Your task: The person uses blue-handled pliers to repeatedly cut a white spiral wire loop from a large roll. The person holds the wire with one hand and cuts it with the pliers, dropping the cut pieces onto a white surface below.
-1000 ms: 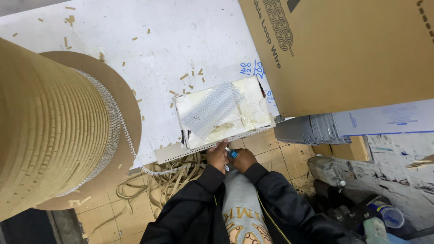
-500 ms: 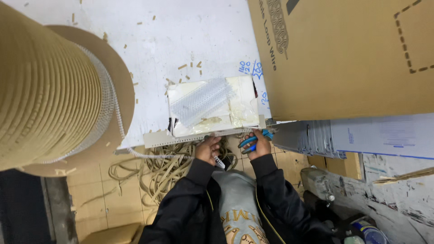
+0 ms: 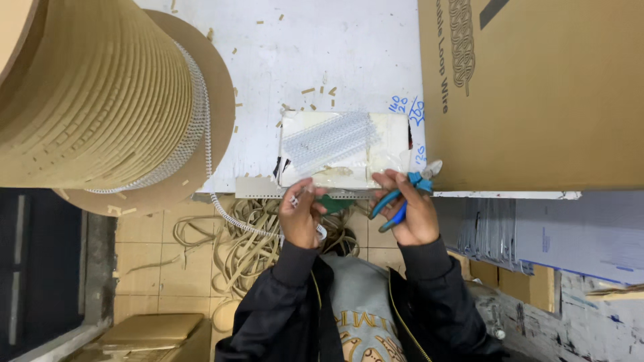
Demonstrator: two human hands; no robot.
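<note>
My left hand [image 3: 300,216] pinches a white loop-wire strip [image 3: 235,220] that runs from the big tan spool [image 3: 100,100] down past the table edge. My right hand [image 3: 410,213] grips blue-handled cutting pliers [image 3: 402,194], jaws pointing right toward the cardboard box. Both hands sit just below the front edge of the white table [image 3: 322,53]. Directly above them lies a clear plastic-wrapped tray [image 3: 342,147] holding cut pieces of white wire.
A large cardboard box [image 3: 537,94] fills the table's right side. Small tan paper scraps dot the tabletop. A tangle of tan paper strip [image 3: 248,241] lies on the tiled floor. Stacked paper sheets [image 3: 537,234] stand at the right.
My view has shifted and moved closer. My hands have spread apart, the right hand with the pliers moving right and the left drawing the wire strip toward the tray.
</note>
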